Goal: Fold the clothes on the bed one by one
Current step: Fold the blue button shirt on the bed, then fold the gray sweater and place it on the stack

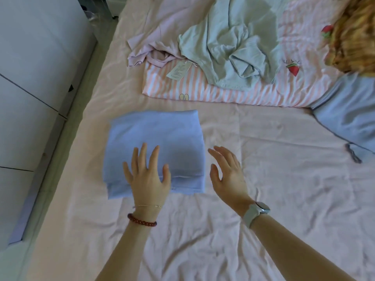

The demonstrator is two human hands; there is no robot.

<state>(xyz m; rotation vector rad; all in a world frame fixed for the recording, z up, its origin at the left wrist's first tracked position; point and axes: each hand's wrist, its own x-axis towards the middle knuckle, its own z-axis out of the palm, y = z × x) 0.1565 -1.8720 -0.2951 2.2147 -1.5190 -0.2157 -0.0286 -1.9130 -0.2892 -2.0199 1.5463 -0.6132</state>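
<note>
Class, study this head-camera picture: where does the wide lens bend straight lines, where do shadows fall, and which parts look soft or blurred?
Head view: the white cabinet edges curve and lean at the left; the left hand casts a soft shadow on the folded blue cloth; the right hand looks slightly blurred; light is soft, without glare; the orange patterned fabric at the top right corner is smeared.

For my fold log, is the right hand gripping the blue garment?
No, the right hand is open beside the folded blue garment, apart from it.

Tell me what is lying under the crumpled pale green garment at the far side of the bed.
The pale green garment lies on a pink-and-white striped quilt, overlapping a lilac garment at its left edge. A paper tag pokes out beside it. Anything else beneath it is covered.
</note>
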